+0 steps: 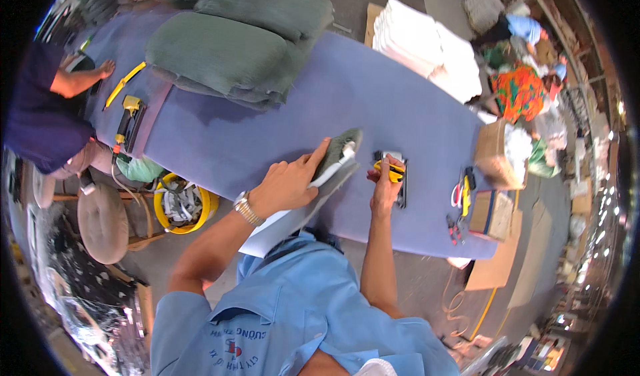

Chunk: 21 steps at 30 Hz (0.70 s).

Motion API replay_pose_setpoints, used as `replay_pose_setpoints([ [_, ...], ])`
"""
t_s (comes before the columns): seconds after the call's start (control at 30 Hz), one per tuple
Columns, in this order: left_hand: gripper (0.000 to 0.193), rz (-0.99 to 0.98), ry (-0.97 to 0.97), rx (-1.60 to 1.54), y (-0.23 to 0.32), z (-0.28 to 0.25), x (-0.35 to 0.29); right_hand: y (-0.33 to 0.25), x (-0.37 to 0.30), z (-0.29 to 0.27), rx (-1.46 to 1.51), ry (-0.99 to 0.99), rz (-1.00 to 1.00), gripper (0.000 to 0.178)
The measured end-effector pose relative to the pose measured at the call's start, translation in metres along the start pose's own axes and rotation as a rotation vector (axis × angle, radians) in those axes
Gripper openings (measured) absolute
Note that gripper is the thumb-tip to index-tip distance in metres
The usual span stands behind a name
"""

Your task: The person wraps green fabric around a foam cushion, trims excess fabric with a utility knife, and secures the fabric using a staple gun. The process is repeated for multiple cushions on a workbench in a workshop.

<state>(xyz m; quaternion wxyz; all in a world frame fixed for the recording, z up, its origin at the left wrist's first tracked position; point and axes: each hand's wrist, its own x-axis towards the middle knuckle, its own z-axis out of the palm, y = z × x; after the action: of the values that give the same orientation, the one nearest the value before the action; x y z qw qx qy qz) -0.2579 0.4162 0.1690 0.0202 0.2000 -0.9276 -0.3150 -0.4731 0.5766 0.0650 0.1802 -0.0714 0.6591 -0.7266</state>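
Observation:
My left hand (287, 184) is closed on a green fabric-covered piece (343, 148) with a white strip along its edge, its index finger laid along the side. The piece stands tilted at the near edge of the table, and its lower part runs down toward my body. My right hand (383, 188) grips a yellow and black staple gun (396, 172) a short way to the right, apart from the piece. The staple gun's long dark body rests on or just above the table; I cannot tell which.
Folded green padded covers (220, 49) lie on the blue table (420, 129), with a white stack (427, 46) beyond. Left are another staple gun (131, 119), a yellow-handled tool (125, 85), a yellow bucket (212, 209) and a person (47, 109). Right are hand tools (465, 196) and cardboard boxes (495, 151).

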Motion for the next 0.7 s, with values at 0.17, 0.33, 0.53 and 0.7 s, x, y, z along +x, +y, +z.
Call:
replay_pose_setpoints([
  [0.17,0.094,-0.157,-0.196,0.060,0.002,0.017,0.038,0.027,-0.041,-0.064,-0.004,-0.088,0.049,0.048],
  [0.33,0.071,0.040,0.012,-0.163,-0.005,0.037,0.062,-0.052,-0.061,-0.055,0.627,-0.324,0.056,0.053],
  [0.53,0.045,0.158,0.101,-0.147,0.005,0.058,0.071,-0.066,-0.022,-0.061,0.544,-0.251,0.061,0.019],
  [0.7,0.038,0.169,0.125,-0.172,0.030,0.067,0.068,-0.081,-0.012,-0.032,0.136,-0.254,0.107,0.038],
])
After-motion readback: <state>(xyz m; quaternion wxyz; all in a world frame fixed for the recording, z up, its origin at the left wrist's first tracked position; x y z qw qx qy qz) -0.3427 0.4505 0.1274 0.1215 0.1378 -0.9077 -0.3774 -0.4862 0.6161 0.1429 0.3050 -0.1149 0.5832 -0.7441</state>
